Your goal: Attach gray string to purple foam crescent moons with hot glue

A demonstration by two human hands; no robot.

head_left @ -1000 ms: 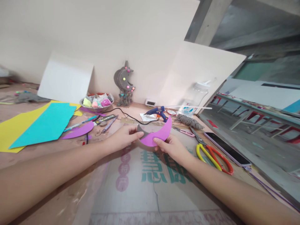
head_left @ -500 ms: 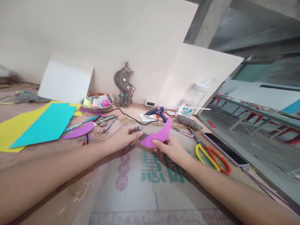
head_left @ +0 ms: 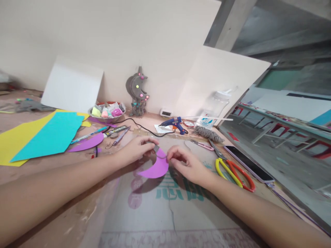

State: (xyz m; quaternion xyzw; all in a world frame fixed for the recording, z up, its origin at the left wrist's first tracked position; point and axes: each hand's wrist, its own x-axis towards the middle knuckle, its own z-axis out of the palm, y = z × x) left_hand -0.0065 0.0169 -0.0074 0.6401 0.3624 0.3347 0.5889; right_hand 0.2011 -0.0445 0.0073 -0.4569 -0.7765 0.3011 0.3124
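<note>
A purple paper crescent (head_left: 155, 168) hangs over the plastic-covered work surface, its lower tip pointing left. Fingers closed, my left hand (head_left: 136, 148) grips its upper end, where grey yarn (head_left: 156, 148) is wrapped round it. A strand of that yarn crosses the crescent to its right edge. There my right hand (head_left: 187, 162) pinches the strand between thumb and fingers, beside the paper. The tip under my left fingers is hidden.
Behind the hands lie a blue glue gun (head_left: 172, 122), a grey yarn bundle (head_left: 208, 133) and a pink cutter (head_left: 202, 144). Scissors (head_left: 232, 168) and a phone (head_left: 248, 163) are at right. Coloured sheets (head_left: 51, 137) and a bowl of clay (head_left: 107, 119) sit left. A decorated grey moon (head_left: 138, 91) stands at the wall.
The crescent has swung from pointing up right to hanging down left. My right hand has let go of the paper and now pinches the yarn strand; my left hand still grips the wrapped end.
</note>
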